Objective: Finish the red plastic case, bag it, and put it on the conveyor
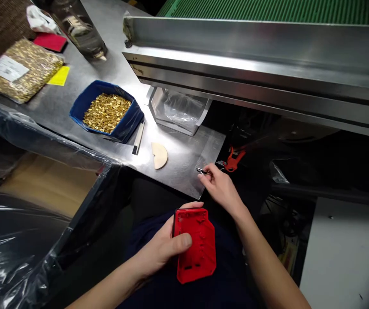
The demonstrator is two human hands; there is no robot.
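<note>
My left hand [171, 240] is wrapped around a red plastic housing [200, 244], thumb across its hollow inner side. Molded posts and small slots show inside the shell, which is tilted toward me above my lap. Over the right corner of the metal table, my right hand [218, 184] pinches a small black and silver tool [201, 171]; its exact kind is too small to make out. Just beyond that hand lies an orange-handled hand tool [235, 159]. A half-round wooden piece [160, 155] and a slim light-handled cutter [138, 137] rest on the table.
A blue bin [78, 113] holds many small gold-coloured metal parts, and a bag [23, 71] of similar parts lies behind. A grey bin [154, 109] contains clear plastic. The conveyor's metal frame [252, 73] overhangs the table. A plastic-lined box [84, 210] stands at left.
</note>
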